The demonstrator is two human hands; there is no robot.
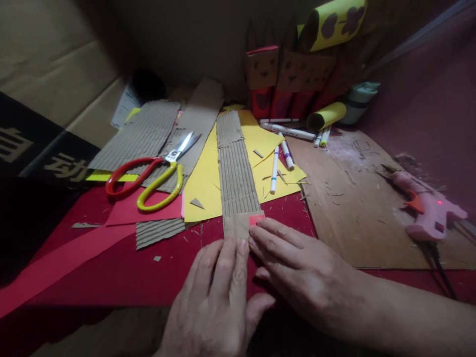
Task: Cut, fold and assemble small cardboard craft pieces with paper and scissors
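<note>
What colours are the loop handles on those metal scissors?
One red loop handle, one yellow loop handle; the head view shows them best.

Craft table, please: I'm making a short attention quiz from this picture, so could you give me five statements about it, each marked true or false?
1. The scissors have one red handle and one yellow handle. True.
2. The glue gun lies at the left side of the table. False: the glue gun is at the right.
3. The left hand touches the near end of the cardboard strip. True.
4. The small red piece is at the left hand's fingertips. False: the small red piece is at the right hand.
5. A white pen lies on the yellow paper. True.
</note>
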